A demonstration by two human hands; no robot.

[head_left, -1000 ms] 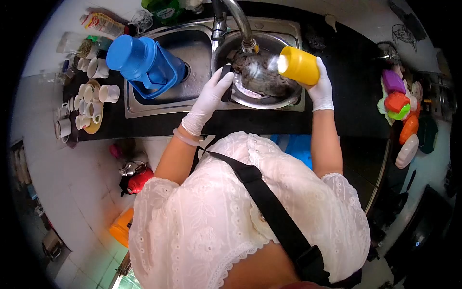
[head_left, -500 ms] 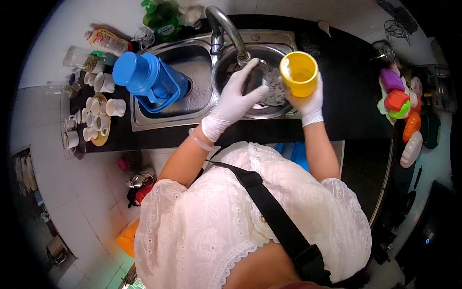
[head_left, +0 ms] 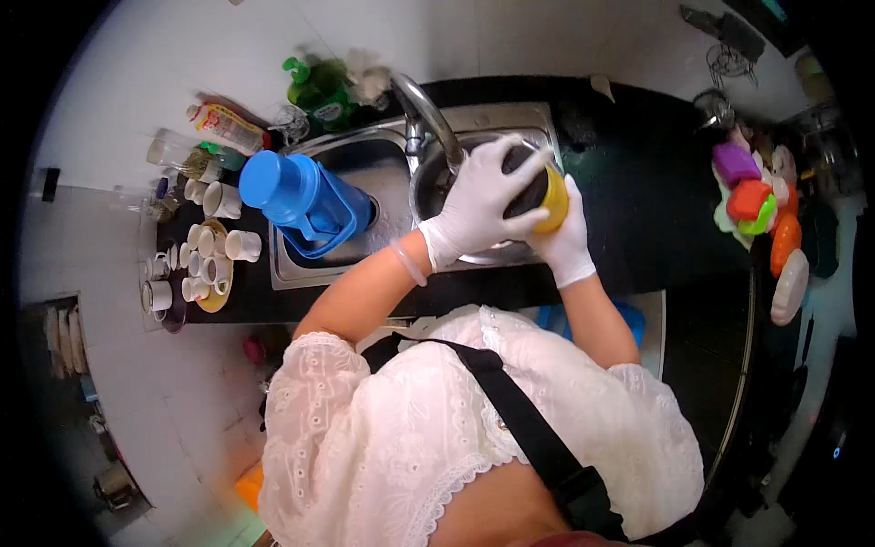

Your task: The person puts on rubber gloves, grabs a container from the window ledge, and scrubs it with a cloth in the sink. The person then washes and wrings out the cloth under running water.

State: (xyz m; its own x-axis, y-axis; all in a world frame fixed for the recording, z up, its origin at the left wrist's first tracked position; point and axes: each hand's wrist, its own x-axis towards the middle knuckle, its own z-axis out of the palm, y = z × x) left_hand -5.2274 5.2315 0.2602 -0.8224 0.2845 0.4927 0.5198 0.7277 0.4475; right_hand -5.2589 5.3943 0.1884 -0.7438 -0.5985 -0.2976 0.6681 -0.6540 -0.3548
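Note:
Both my hands wear white gloves. My right hand [head_left: 565, 239] grips a yellow cup [head_left: 554, 199] over the right sink basin [head_left: 474, 258]. A dark, round, lid-like piece [head_left: 521, 180] lies against the cup's mouth, and the fingers of my left hand [head_left: 476, 202] are curled round it. The cup is tilted with its mouth towards my left hand. What sits deeper in that basin is mostly hidden behind my hands. The curved metal tap [head_left: 433, 118] reaches down close behind my left hand.
A blue flask [head_left: 319, 211] stands in the left basin [head_left: 387, 173]. Several white cups [head_left: 243, 245] crowd a yellow plate [head_left: 219, 296] at left. Behind the sink are a green pump bottle [head_left: 324, 96] and a labelled bottle [head_left: 228, 128]. Colourful plastic items [head_left: 752, 201] lie at right.
My hands have come together: the left brought the dark round piece to the yellow cup's mouth, and the right tipped the cup leftwards. The whole view has shifted slightly.

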